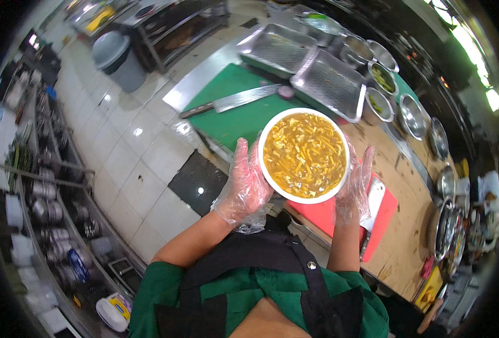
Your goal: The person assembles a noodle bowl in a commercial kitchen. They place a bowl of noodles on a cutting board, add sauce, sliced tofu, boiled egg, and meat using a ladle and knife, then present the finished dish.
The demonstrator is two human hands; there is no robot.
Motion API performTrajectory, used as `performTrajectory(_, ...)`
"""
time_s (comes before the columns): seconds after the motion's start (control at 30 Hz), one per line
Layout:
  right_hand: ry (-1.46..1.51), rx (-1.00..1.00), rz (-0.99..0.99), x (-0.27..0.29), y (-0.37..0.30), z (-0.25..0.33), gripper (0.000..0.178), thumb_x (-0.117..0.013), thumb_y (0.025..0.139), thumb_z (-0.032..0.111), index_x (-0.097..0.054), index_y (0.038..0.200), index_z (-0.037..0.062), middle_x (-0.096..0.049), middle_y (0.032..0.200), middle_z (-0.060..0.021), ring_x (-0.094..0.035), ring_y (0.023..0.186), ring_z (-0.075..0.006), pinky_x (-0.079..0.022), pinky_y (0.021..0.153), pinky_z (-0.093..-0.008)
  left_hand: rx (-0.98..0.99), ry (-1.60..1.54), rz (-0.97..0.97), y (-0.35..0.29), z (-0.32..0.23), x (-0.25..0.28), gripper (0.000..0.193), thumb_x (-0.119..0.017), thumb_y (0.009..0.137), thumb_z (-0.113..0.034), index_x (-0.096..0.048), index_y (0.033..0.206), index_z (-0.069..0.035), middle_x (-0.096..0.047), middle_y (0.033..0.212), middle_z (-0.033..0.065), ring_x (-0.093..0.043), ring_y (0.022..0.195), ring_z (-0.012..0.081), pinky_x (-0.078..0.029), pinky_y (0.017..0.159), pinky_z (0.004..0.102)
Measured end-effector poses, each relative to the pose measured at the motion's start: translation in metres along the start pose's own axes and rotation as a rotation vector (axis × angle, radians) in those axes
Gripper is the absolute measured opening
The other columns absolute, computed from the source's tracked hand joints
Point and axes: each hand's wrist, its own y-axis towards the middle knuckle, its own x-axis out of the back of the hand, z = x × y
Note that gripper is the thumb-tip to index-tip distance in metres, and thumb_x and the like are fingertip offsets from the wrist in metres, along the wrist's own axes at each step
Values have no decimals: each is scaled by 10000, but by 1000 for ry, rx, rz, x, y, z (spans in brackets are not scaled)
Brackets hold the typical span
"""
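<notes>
At far left, long metal shelves (pixel 106 239) curve along the rim of the view, crowded with pans and pale tubs; beside them spreads a floor (pixel 111 146) of glossy, pale square tiles, with a round, lidded bin (pixel 120 63) of dull grey standing on it, and a flat black square (pixel 197 183) nearer the person; the left hand (pixel 242 183), in a crinkled clear plastic glove, supports the left side of the bowl, its thumb raised and its fingers partly hidden beneath; behind it lies a smooth green board (pixel 227 128), carrying a long knife (pixel 244 99) with a flat steel blade and a dark handle, and a small, rounded purple onion piece (pixel 285 92) near its tip; the bowl (pixel 308 200), white, round and smooth-rimmed, is held up between both hands before the chest, filled with a glossy brown soup (pixel 305 156) thick with yellow strips and pale shreds; beyond it sit two rectangular steel trays (pixel 331 84) with textured bottoms; the right hand (pixel 353 191), gloved alike, holds the bowl's right side, its fingers upright and slightly parted; just beside it, a broad steel cleaver (pixel 375 197) rests on a red board (pixel 387 219); further right, the brown, stained tabletop (pixel 404 169) bears shiny round metal bowls (pixel 412 115) along its far edge.
</notes>
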Motion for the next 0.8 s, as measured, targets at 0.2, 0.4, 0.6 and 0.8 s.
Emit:
performTrajectory(0.2,-61,-209,69,-77,28,-116,838,-351,956,674,-392,1413,-26,-534,1358,-211,-566,1208,-338,-472,1034,-466,-257,96,-84,-51,-94,50,834,-333,960,-672,-233,1526,-68,-382,1516,148,-399,1381,298,-289,1165,457)
performTrajectory(0.4,-76,-381,169,-125,62,-199,819,-319,960,681,-409,1403,-2,-560,1322,-216,-606,1154,-323,-519,983,-464,-413,64,-185,-79,-153,87,860,-350,954,-671,-226,1522,-38,-360,1526,162,-376,1394,310,-285,1167,461)
performTrajectory(0.6,-94,-454,302,-152,117,-246,840,-358,952,680,-352,1441,-3,-542,1349,-201,-580,1199,-310,-499,1011,-449,-499,-41,-312,-66,-198,107,873,-407,939,-666,-239,1519,-35,-376,1516,166,-375,1392,320,-270,1171,476)
performTrajectory(0.8,-225,-496,304,-205,161,-257,874,-316,948,700,-327,1470,-1,-481,1416,-213,-512,1277,-349,-445,1059,-484,-553,-48,-273,-31,-238,129,869,-430,937,-656,-236,1524,-45,-354,1533,162,-354,1407,316,-256,1178,473)
